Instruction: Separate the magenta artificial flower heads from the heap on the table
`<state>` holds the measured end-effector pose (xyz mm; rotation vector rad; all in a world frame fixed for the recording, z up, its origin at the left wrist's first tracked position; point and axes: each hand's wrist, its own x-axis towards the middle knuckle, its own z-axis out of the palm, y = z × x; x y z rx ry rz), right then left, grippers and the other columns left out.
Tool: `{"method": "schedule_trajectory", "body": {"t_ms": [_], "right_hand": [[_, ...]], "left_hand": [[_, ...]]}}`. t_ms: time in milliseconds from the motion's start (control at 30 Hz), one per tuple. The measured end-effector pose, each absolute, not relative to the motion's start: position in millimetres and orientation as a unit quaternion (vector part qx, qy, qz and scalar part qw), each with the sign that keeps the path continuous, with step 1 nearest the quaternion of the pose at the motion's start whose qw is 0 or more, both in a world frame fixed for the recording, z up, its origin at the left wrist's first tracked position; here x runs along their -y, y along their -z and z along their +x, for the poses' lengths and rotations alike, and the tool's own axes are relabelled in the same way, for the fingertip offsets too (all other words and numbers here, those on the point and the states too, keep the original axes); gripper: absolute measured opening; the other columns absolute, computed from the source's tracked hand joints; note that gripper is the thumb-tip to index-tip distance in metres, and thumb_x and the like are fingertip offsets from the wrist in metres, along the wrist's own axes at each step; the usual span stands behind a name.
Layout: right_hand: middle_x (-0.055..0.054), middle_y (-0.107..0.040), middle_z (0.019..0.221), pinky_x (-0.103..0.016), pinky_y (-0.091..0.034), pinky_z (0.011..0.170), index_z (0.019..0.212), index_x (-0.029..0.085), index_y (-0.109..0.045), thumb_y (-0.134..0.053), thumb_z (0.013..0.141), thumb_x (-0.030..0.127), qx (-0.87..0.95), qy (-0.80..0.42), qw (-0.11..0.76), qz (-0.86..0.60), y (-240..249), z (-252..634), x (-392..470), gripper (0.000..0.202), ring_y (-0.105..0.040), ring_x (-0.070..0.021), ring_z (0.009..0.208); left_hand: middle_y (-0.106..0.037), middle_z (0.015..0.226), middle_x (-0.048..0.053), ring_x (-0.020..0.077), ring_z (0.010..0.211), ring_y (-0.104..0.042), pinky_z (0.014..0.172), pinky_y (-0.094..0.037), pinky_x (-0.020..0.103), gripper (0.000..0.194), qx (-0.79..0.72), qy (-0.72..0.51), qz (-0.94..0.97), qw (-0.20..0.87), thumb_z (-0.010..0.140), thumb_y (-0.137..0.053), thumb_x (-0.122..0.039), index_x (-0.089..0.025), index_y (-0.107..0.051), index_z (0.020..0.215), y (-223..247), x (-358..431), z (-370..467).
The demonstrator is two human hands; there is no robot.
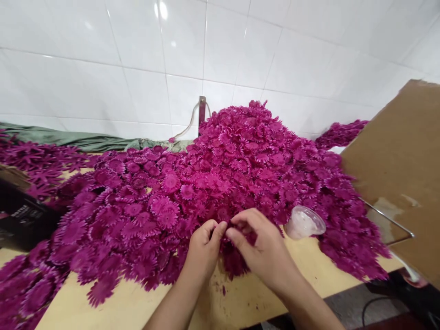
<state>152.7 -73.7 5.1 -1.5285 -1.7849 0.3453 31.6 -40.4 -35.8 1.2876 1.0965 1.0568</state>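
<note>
Both hands meet low in the middle of the view, over the near edge of a big heap of magenta flower pieces [240,160]. The fingers of my left hand [206,240] are pinched together, with a bit of magenta flower piece between them. My right hand [259,240] closes thumb and forefinger right beside them, and magenta petals show under its palm. Whether both hands hold the same piece is hidden by the fingers. To the right of my right hand stands a clear plastic cup [304,223] with whitish contents.
The pale yellow tabletop [85,309] shows along the front. A dark box [25,220] stands at the left, a large cardboard sheet [398,169] at the right. Green cloth [75,137] lies along the white tiled wall [85,82].
</note>
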Motion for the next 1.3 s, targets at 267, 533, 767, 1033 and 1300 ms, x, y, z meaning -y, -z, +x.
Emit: {"method": "schedule_trajectory", "body": {"t_ms": [267, 533, 767, 1033, 1300], "right_hand": [[-0.001, -0.06, 0.074, -0.027, -0.045, 0.063, 0.079, 0.02, -0.054, -0.047, 0.079, 0.019, 0.642, -0.26, 0.395, -0.603, 10, 154, 70, 0.007, -0.056, -0.0142, 0.069], [-0.003, -0.06, 0.085, -0.03, -0.046, 0.071, 0.089, 0.021, -0.057, -0.057, 0.073, 0.019, 0.677, -0.223, 0.408, -0.571, 6, 153, 78, 0.016, -0.056, -0.0164, 0.078], [0.002, -0.055, 0.061, -0.023, -0.04, 0.055, 0.069, 0.019, -0.056, -0.05, 0.076, 0.022, 0.606, -0.298, 0.434, -0.596, 8, 154, 67, 0.009, -0.05, -0.0119, 0.058], [0.003, -0.051, 0.052, -0.024, -0.038, 0.05, 0.06, 0.019, -0.049, -0.055, 0.069, 0.046, 0.479, -0.216, 0.585, -0.618, -7, 214, 36, 0.029, -0.047, -0.0116, 0.05], [0.002, -0.06, 0.064, -0.021, -0.042, 0.047, 0.059, 0.02, -0.041, -0.07, 0.051, 0.037, 0.424, -0.366, 0.603, -0.568, -9, 198, 41, 0.035, -0.052, -0.0085, 0.05]], "left_hand": [[-0.056, 0.066, 0.0, 0.0141, 0.068, -0.05, 0.067, -0.041, 0.025, 0.028, -0.396, -0.454, 0.538, 0.59, 0.07, -0.052, -0.044, -0.016, -0.057, 0.068, 31, 43, 30], [-0.041, 0.047, -0.006, 0.009, 0.048, -0.035, 0.048, -0.033, 0.022, 0.031, -0.457, -0.43, 0.538, 0.563, 0.06, -0.06, -0.044, -0.018, -0.047, 0.05, 30, 40, 30], [-0.031, 0.046, -0.007, 0.0079, 0.046, -0.027, 0.046, -0.027, 0.022, 0.041, -0.45, -0.419, 0.546, 0.569, 0.061, -0.054, -0.054, -0.02, -0.037, 0.047, 28, 42, 30], [-0.047, 0.054, -0.003, 0.011, 0.054, -0.041, 0.055, -0.036, 0.024, 0.033, -0.416, -0.438, 0.52, 0.603, 0.064, -0.055, -0.05, -0.018, -0.052, 0.059, 27, 46, 32], [-0.06, 0.076, 0.002, 0.0146, 0.072, -0.052, 0.068, -0.041, 0.027, 0.026, -0.414, -0.456, 0.513, 0.598, 0.063, -0.059, -0.034, -0.017, -0.059, 0.083, 30, 45, 32]]}}
